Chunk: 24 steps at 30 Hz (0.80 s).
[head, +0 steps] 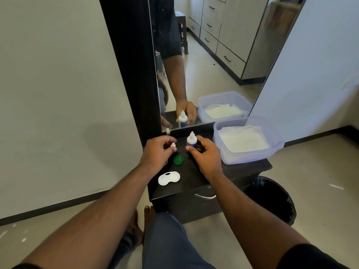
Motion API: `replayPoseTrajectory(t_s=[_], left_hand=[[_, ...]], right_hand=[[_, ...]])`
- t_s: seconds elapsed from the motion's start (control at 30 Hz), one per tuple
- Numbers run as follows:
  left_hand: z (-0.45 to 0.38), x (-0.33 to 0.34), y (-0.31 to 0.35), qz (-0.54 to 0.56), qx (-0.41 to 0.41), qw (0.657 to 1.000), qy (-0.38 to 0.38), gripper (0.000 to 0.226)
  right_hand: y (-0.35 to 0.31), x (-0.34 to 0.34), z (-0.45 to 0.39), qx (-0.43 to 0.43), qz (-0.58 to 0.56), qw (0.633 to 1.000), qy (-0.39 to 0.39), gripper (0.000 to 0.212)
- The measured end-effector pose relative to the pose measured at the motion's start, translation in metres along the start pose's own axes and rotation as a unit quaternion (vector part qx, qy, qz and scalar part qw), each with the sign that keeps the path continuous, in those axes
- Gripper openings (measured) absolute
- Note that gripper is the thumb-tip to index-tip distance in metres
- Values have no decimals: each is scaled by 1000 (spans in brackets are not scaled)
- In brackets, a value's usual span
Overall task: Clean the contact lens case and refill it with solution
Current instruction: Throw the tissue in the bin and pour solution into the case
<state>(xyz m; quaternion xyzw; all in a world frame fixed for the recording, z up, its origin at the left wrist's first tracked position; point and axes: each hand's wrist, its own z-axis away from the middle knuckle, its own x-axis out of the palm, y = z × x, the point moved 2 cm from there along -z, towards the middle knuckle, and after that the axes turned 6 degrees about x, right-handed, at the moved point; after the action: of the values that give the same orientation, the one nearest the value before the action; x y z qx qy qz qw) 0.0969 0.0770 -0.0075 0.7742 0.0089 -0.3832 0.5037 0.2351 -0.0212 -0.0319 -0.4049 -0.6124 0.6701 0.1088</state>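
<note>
Solution bottle [192,141] is gripped upright on the dresser top [194,179] by the right hand [206,156], its small cap [172,145] pinched aside by the left hand [158,152], nozzle freed. Lens case [168,178] lies nearer, green lid [178,159] off, ready for filling.

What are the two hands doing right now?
Left hand: pinching the small white cap.
Right hand: gripping the bottle, upright.

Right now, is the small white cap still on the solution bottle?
No: the left hand pinches the small white cap apart from the solution bottle, whose bare nozzle shows while the right hand holds it.
</note>
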Motion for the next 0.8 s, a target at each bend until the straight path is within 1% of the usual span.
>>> replayPoseTrajectory(t_s=[0.07,0.17,0.37,0.43,0.53,0.57,0.6,0.63,0.7,0.8], left_hand=[[0,0,-8,-20,-13,1000,-15,22],[-5,0,-16,-45,-10,999,-29,23],[-6,3,-21,-36,-21,999,-26,45],[2,-3,-19,-24,-16,1000,7,47],[35,-18,-12,-17,11,995,100,30],[50,-21,-13,-16,20,993,114,25],[65,-22,-16,-18,24,993,112,23],[77,-21,-20,-24,21,994,100,26],[97,-17,-30,-41,5,996,78,38],[110,-9,-40,-47,-5,996,78,51]], right_hand=[[0,0,0,4,-2,1000,-1,41],[1,2,0,11,-11,1000,0,42],[4,2,-2,11,-24,1000,-4,43],[3,2,-1,19,-36,999,-8,44],[0,1,2,36,-68,997,-20,41],[-1,0,3,42,-81,995,-26,40],[-2,-1,6,48,-97,994,-30,40],[-3,-2,8,51,-115,992,-29,40],[-4,-3,15,61,-158,985,-18,39],[-6,-4,31,93,-237,967,-15,29]])
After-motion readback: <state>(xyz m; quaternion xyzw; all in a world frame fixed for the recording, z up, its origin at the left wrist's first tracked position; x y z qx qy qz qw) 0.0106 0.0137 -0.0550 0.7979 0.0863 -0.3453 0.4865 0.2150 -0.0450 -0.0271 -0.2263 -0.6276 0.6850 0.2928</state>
